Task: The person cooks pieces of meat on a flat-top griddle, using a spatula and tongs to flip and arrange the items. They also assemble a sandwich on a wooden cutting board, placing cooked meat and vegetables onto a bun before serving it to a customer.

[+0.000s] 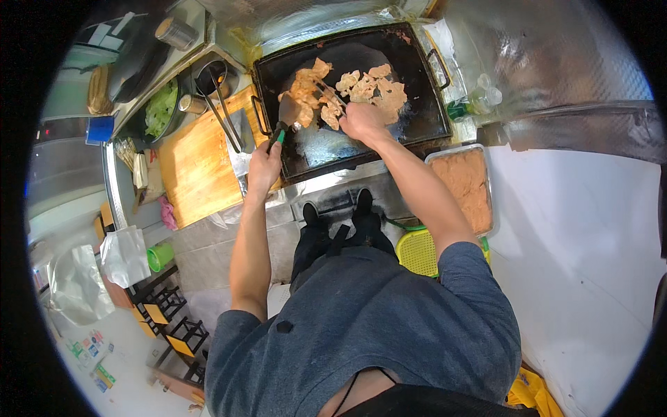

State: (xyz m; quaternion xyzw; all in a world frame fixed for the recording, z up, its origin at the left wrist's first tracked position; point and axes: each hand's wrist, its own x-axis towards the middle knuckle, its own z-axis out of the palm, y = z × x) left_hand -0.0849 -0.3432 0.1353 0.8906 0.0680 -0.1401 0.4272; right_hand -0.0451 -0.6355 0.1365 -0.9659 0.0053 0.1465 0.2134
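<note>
A black rectangular griddle (pixel 333 151) with side handles lies before me, bearing two heaps of thin sliced meat. My left hand (pixel 264 166) grips the black and green handle of a spatula (pixel 289 110), whose blade meets the lower left side of the browner meat heap (pixel 307 86). Over the griddle's middle, my right hand (pixel 366 124) is closed on a thin metal utensil (pixel 333 95), perhaps tongs; its tip reaches into that same heap. The paler meat pieces (pixel 383 94) lie spread just beyond my right hand, which hides part of them.
Left of the griddle is a wooden cutting board (pixel 195 164) with tongs (pixel 224 122) resting across its corner. A bowl of lettuce (pixel 161 109) stands behind it. At right sit a tray of raw-looking minced or marinated meat (pixel 461 182), a yellow basket (pixel 418 253) and bottles (pixel 482 99).
</note>
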